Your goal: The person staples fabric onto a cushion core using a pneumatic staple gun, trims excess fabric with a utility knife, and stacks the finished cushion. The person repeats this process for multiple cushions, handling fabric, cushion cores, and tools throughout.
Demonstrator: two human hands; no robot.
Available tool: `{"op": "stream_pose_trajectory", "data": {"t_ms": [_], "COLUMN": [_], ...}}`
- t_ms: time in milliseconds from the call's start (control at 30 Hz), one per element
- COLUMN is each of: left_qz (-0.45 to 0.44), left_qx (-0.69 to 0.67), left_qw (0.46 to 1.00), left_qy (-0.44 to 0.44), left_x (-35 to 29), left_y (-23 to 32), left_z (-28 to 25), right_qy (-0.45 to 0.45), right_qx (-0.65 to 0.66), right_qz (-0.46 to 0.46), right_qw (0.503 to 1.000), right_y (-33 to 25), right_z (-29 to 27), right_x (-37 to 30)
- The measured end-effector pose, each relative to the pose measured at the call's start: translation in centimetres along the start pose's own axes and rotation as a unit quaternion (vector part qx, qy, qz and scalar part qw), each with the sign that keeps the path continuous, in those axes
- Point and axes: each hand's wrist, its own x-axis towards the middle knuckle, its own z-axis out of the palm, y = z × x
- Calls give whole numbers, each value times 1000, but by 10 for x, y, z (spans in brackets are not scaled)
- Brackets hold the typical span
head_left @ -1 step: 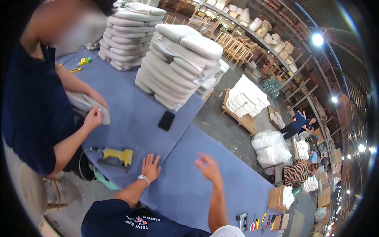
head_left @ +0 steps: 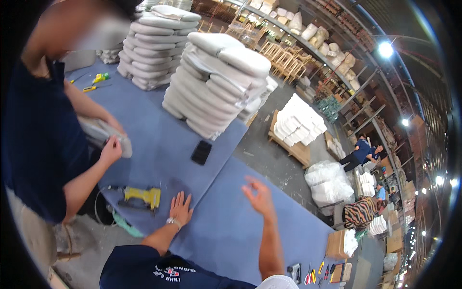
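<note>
My left hand (head_left: 181, 209) lies flat on the blue-grey tabletop (head_left: 231, 212), fingers stretched and holding nothing, with a watch at the wrist. Beside it on the left is a yellow-and-black staple gun (head_left: 143, 196) joined to a thin hose. Raised over the right part of the table, my right hand (head_left: 260, 196) is a little blurred; its fingers are apart and loosely bent, with nothing visible in them. A black phone (head_left: 201, 152) rests beyond my hands. At the left, a co-worker's hands (head_left: 112, 148) hold a grey cushion (head_left: 126, 147).
Tall stacks of pale cushions (head_left: 211, 91) stand at the table's far side. Yellow-handled screwdrivers (head_left: 90, 88) lie far left. Scissors (head_left: 310, 276), a grey stapler (head_left: 294, 272) and a cardboard box (head_left: 338, 244) are near right. On the floor beyond stand a loaded pallet (head_left: 290, 145) and a plastic-wrapped bundle (head_left: 331, 183).
My right hand has shifted slightly right and upward. My left hand stays flat on the table. The whole view has tilted a little.
</note>
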Motion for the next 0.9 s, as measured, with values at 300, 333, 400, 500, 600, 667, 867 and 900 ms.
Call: {"op": "stream_pose_trajectory", "data": {"t_ms": [300,333,400,500,600,667,867,900], "left_qz": [-19,-13,-18,-34,-14,-19,11,14], "left_qx": [51,50,55,94,70,70,92,95], "left_qw": [997,996,995,994,995,996,995,995], "left_qy": [-57,-71,-81,-42,-71,-61,-38,-32], "left_x": [9,3,11,4,5,11,12,14], "left_y": [-1,1,-2,-11,0,4,2,-5], "left_z": [1,5,6,13,5,-3,-1,5], "right_qy": [255,258,191,194,252,297,619,604], "right_qx": [-334,-377,-368,-327,-264,-110,0,-38], "right_qz": [-231,-210,-141,-175,-162,-182,20,-2], "right_qw": [877,864,899,908,917,931,785,796], "right_y": [-83,-69,-55,-64,-31,-28,-54,-57], "right_z": [-34,-33,-26,-35,-109,-159,-212,-217], "right_x": [407,430,468,481,431,360,21,-29]}}
